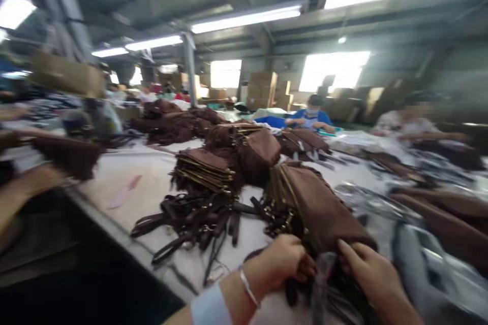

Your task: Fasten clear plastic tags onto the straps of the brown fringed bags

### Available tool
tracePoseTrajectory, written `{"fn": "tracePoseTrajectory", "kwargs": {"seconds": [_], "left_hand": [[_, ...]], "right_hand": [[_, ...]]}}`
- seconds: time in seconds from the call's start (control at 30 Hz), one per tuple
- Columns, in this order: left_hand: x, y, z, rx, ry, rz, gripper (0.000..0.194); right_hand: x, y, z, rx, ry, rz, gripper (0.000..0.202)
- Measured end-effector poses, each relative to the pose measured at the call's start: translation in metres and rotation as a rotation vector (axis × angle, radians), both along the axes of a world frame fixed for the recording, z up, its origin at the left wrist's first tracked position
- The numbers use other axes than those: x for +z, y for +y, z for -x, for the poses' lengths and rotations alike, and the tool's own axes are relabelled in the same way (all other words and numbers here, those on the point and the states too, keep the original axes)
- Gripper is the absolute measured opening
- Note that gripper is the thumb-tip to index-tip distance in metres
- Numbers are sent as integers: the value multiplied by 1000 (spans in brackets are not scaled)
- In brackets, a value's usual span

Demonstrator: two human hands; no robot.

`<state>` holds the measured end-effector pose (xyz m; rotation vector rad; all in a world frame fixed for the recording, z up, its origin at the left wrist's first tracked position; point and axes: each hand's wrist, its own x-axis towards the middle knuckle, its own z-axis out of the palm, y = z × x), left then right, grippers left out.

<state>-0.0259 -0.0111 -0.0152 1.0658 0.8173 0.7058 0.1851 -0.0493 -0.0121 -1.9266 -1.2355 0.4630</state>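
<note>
- Head view: the brown bag (324, 208) lies on the near right of the desk (133, 165), uppermost in a leaning pile, its near end between the hands.
- It looks light and soft, likely to sag or fold if lifted by one corner; the smooth cloth may slide over the bags beneath. Nothing about it seems fragile.
- The broad near end and the zipped left edge look like the best holds, one hand at each; the gold clips could snag.
- The left hand (285, 261) has its fingers curled just beside that end; what they pinch is hidden.
- The right hand (371, 271) touches the near end with bent fingers; I cannot tell how firmly it pinches.
- A piece of clear plastic (323, 274) hangs between the hands.
- Left of the pile lie dark straps (190, 218); farther off, a stack of zipped bags (202, 167).
</note>
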Motion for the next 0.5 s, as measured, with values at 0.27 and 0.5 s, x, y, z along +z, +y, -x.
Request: {"fn": "tracePoseTrajectory", "kwargs": {"seconds": [0.27, 0.5], "left_hand": [[13, 8, 0, -130, -141, 351, 16], [4, 6, -15, -20, 349, -470, 16]], "right_hand": [[-14, -41, 26, 4, 307, -77, 26], [3, -61, 63, 282, -9, -237, 17]]}}
